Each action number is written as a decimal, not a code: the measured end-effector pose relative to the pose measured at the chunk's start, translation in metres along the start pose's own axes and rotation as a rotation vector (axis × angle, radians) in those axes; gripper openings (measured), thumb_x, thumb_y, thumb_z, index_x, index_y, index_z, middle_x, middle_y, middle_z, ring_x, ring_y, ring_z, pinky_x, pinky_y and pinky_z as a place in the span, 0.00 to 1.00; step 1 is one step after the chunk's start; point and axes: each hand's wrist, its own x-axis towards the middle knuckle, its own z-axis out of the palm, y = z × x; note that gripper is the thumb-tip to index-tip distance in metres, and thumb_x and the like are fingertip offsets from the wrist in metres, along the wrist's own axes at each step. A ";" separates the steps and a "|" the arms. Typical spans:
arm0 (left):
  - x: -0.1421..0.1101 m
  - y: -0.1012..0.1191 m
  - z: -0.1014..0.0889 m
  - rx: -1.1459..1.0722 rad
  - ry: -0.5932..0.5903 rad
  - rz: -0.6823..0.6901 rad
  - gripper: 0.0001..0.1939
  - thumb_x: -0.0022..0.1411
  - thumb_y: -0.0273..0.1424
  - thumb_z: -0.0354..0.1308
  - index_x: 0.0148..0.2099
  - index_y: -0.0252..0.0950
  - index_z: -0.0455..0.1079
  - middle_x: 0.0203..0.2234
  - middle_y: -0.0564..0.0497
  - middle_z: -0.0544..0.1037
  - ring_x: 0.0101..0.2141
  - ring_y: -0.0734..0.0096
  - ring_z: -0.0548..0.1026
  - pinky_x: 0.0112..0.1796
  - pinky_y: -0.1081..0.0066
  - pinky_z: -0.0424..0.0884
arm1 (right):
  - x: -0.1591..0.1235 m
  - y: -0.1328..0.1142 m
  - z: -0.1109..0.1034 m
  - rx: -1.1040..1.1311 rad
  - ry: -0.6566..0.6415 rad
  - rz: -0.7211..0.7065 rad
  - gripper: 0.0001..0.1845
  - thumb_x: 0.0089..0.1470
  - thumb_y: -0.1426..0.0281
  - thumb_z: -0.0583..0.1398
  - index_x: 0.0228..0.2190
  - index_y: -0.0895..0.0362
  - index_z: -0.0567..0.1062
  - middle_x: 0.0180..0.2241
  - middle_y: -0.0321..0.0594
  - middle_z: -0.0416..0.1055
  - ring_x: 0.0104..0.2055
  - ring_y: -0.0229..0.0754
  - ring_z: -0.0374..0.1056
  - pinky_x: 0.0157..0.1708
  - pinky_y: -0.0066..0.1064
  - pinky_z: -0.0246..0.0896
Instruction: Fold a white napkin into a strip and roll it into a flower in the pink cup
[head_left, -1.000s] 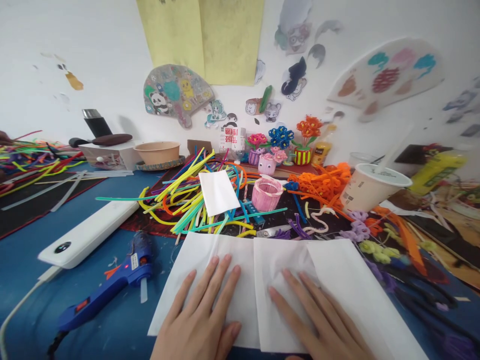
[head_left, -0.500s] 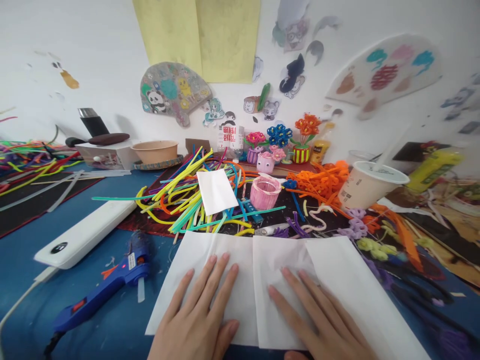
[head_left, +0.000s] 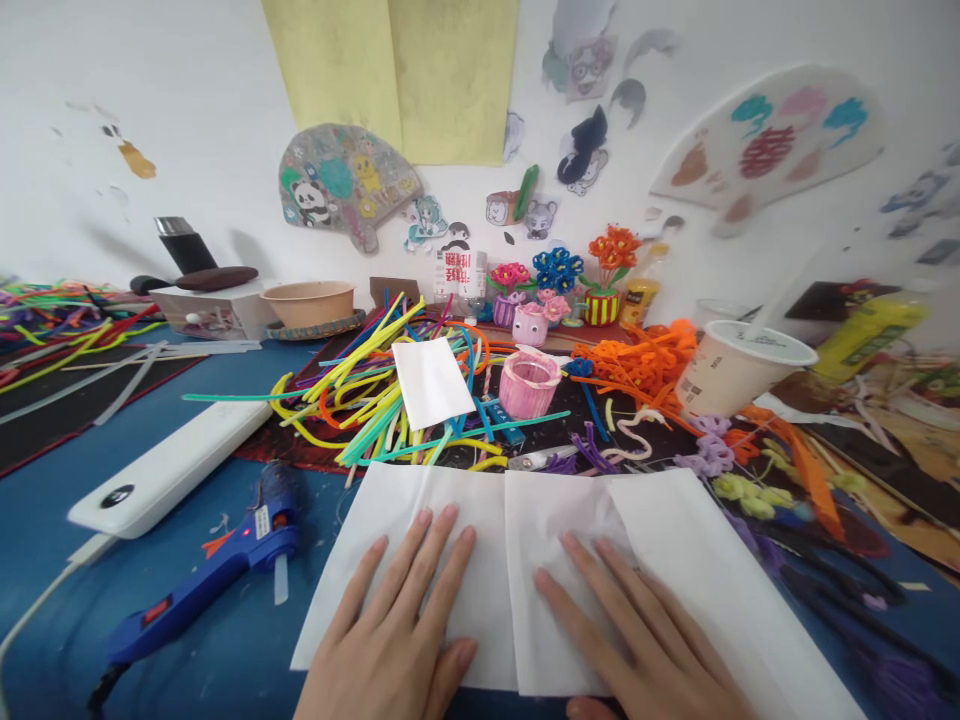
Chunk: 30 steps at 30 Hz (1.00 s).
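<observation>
A white sheet of thin paper (head_left: 480, 500), creased into several upright panels, lies across the front of the table. Flat on its left part rests my left hand (head_left: 401, 620), fingers spread. My right hand (head_left: 637, 630) presses on the middle and right panels, its fingers also stretched out. Neither hand grips anything. Just beyond the paper are a small folded white paper (head_left: 433, 384) on a heap of coloured pipe cleaners (head_left: 360, 385) and a pink pot (head_left: 529, 384) wrapped in pipe cleaner.
Left of my hands lie a blue glue gun (head_left: 217, 575) and a white power bank (head_left: 172, 465) with a cable. Scissors (head_left: 540, 460) touch the area behind the paper. A paper cup (head_left: 735, 370) with a straw stands right, near orange pipe cleaners (head_left: 637, 355). Flower pots (head_left: 601, 306) line the wall.
</observation>
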 end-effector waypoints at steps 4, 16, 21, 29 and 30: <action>0.000 -0.001 -0.001 0.023 -0.006 -0.010 0.29 0.63 0.31 0.47 0.66 0.39 0.58 0.62 0.52 0.67 0.61 0.65 0.63 0.55 0.62 0.59 | 0.001 0.001 -0.001 -0.004 0.005 0.006 0.39 0.56 0.41 0.50 0.59 0.50 0.68 0.54 0.44 0.72 0.51 0.49 0.71 0.45 0.36 0.63; 0.040 0.003 -0.025 -0.052 0.036 -0.017 0.25 0.71 0.39 0.40 0.62 0.36 0.64 0.61 0.51 0.69 0.60 0.68 0.65 0.57 0.63 0.59 | 0.000 0.001 0.004 0.005 0.028 0.013 0.35 0.58 0.43 0.51 0.59 0.49 0.68 0.54 0.41 0.72 0.52 0.48 0.70 0.45 0.35 0.61; 0.066 0.018 -0.012 -0.124 -0.023 -0.081 0.27 0.73 0.41 0.33 0.62 0.35 0.64 0.61 0.53 0.68 0.60 0.70 0.67 0.55 0.60 0.66 | 0.001 0.002 0.004 -0.018 0.047 0.016 0.35 0.58 0.42 0.50 0.57 0.47 0.70 0.52 0.39 0.74 0.49 0.46 0.72 0.45 0.35 0.62; 0.062 0.025 0.001 -0.163 -0.113 -0.088 0.28 0.72 0.44 0.37 0.62 0.32 0.65 0.60 0.48 0.69 0.60 0.64 0.66 0.57 0.57 0.67 | 0.005 0.004 0.004 0.001 0.054 -0.002 0.36 0.56 0.42 0.51 0.56 0.50 0.71 0.52 0.41 0.74 0.48 0.48 0.73 0.43 0.36 0.62; 0.061 0.024 0.001 -0.158 -0.107 -0.090 0.28 0.72 0.44 0.38 0.62 0.31 0.65 0.60 0.47 0.69 0.60 0.64 0.66 0.57 0.57 0.67 | 0.005 0.004 0.004 0.001 0.054 -0.004 0.36 0.56 0.42 0.51 0.56 0.50 0.71 0.52 0.41 0.74 0.48 0.48 0.73 0.43 0.36 0.62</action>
